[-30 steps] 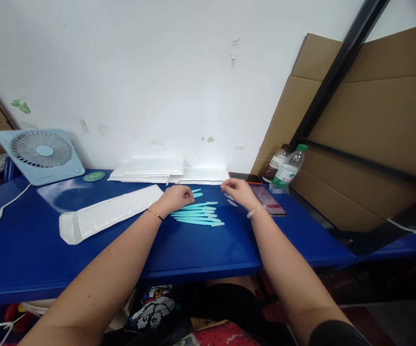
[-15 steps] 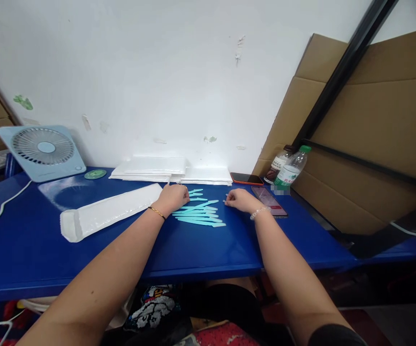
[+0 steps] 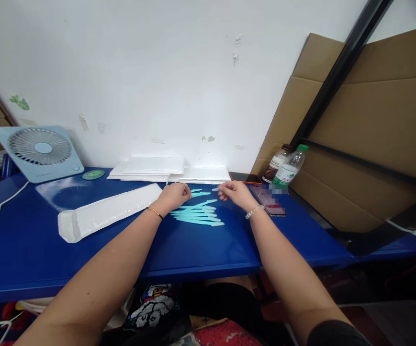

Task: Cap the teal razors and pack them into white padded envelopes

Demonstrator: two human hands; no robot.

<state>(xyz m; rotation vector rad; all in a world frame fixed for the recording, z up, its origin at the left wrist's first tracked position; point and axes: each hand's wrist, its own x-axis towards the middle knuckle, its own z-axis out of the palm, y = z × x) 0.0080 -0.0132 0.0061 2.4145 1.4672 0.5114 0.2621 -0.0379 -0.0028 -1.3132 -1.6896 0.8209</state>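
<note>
In the head view, the left hand (image 3: 174, 196) is over the middle of the blue table (image 3: 208, 250). Its thumb and fingers are pinched on a thin teal stick (image 3: 203, 194), and the tip pokes out to the right. Another teal tip shows just beside it, but I cannot tell if that one is held too.

The right hand (image 3: 235, 193) is near, with its fingers together on a small pale piece (image 3: 215, 189). The piece points at the held stick but looks apart from it.

More sticks (image 3: 197, 222) lie in a messy row, closer to the table's front edge than the hands.

A long white bag (image 3: 110, 211) lies left of the left hand. A pile of white bags (image 3: 152, 166) sits at the back edge, by the wall. The fan (image 3: 44, 151) stands near the back left corner. A phone (image 3: 268, 201) and two bottles (image 3: 287, 170) are toward the right side.
</note>
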